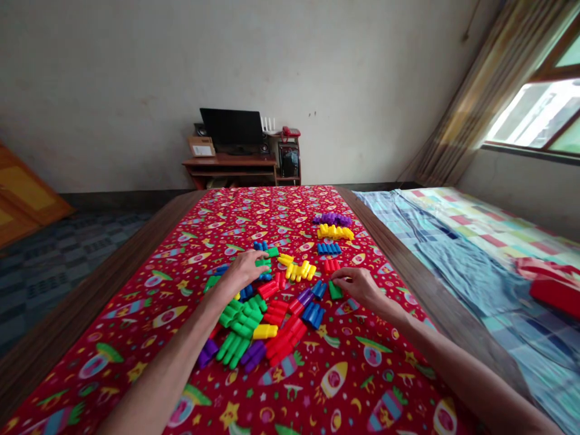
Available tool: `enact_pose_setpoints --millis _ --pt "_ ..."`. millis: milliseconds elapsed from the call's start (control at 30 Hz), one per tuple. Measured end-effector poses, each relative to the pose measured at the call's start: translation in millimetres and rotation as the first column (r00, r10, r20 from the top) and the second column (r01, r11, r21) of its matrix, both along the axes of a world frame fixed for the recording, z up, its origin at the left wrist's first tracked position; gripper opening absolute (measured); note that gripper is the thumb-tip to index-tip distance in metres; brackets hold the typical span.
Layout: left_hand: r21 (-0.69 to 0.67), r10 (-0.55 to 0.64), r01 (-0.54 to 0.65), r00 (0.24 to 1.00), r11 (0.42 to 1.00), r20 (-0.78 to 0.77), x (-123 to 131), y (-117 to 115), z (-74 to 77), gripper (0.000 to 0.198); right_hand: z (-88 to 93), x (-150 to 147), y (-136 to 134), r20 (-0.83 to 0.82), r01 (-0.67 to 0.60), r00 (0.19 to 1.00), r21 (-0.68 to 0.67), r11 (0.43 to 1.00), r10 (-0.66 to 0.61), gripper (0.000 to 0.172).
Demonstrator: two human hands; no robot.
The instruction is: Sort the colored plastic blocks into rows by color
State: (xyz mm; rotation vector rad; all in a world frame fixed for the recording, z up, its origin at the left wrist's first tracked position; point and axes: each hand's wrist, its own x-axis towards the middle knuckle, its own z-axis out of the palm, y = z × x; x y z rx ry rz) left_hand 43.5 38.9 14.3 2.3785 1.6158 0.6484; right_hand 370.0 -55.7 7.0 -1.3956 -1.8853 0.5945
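My left hand (246,267) reaches over the upper left of a mixed pile of plastic blocks, its fingertips at some green blocks (263,264); whether it grips one is hard to tell. My right hand (357,283) is closed at the fingertips on a green block (335,290), just below a short red row (331,266). Beyond that lie a blue row (328,249), a yellow row (335,232) and a purple row (332,219). Green, red (286,339), yellow (299,270), blue and purple blocks lie jumbled between and below my hands.
A red patterned cloth (335,386) covers the table, with its wooden edge (389,241) showing at the sides. To the right is a bed (457,241) with a red object (555,290). A desk (231,160) with a monitor (232,128) stands against the far wall.
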Motion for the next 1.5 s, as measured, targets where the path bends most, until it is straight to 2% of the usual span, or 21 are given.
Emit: enact_pose_setpoints --millis 67,133,200,267,333,500,600,700,767,967,1133,1233,1367,1433,1500 --pt "-0.02 0.032 -0.032 0.999 0.999 -0.016 -1 -2 1.6 0.028 1.0 1 1 0.077 0.0 0.997 0.086 0.996 -0.007 0.016" --pt "-0.037 0.055 -0.056 0.998 0.998 -0.027 -2 -5 3.1 0.027 3.6 4 -3 0.146 -0.062 0.988 0.135 0.989 0.042 0.017" --pt "-0.055 0.073 -0.075 0.997 0.996 -0.031 -2 -7 5.0 0.026 6.7 7 -10 0.237 -0.211 0.956 0.15 0.966 0.172 0.019" --pt "-0.066 0.093 -0.095 0.995 0.993 -0.027 -1 -9 7.7 0.025 8.2 8 -14 0.347 -0.368 0.889 0.151 0.917 0.3 0.026" --pt "-0.068 0.109 -0.11 0.994 0.992 -0.017 0 -10 11.7 0.024 6.4 7 -13 0.437 -0.432 0.837 0.158 0.888 0.33 0.029" --pt "-0.071 0.136 -0.136 0.991 0.988 -0.007 1 -21 25.3 0.024 -2.0 7 -2 0.496 -0.395 0.84 0.279 0.875 0.221 0.03" --pt "-0.051 0.157 -0.157 0.988 0.986 0.002 1 -28 33.7 0.026 6.1 12 -1 0.428 -0.358 0.884 0.356 0.863 0.189 0.029" --pt "-0.025 0.109 -0.108 0.991 0.994 0.078 6 -35 41.2 0.029 20.3 19 4 0.369 -0.306 0.913 0.339 0.89 0.173 0.027" --pt "-0.015 0.045 -0.044 0.989 0.999 0.139 11 -40 45.8 0.031 25.2 21 13 0.413 -0.317 0.893 0.304 0.898 0.176 0.027" --pt "-0.01 -0.073 0.076 0.98 0.997 0.184 30 -55 53.6 0.027 11.9 15 47 0.526 -0.413 0.821 0.274 0.869 0.224 0.025" --pt "-0.04 -0.094 0.106 0.968 0.994 0.232 33 -58 52.1 0.023 10.7 15 48 0.506 -0.384 0.84 0.296 0.875 0.197 0.025" --pt "-0.107 -0.096 0.148 0.916 0.983 0.39 37 -57 46.2 0.027 24.0 14 37 0.42 -0.347 0.887 0.337 0.875 0.19 0.027" --pt "-0.293 0.003 0.284 0.714 0.913 0.7 55 -64 34.6 0.049 45.3 -8 10 0.242 -0.319 0.941 0.408 0.855 0.236 0.034" --pt "-0.329 0.018 0.356 0.654 0.874 0.756 67 -74 30.8 0.058 49.6 -25 -3 0.272 -0.379 0.92 0.436 0.816 0.281 0.046" --pt "-0.337 0.005 0.379 0.659 0.862 0.752 78 -88 29.7 0.065 48.3 -39 -12 0.356 -0.453 0.881 0.449 0.77 0.311 0.056"
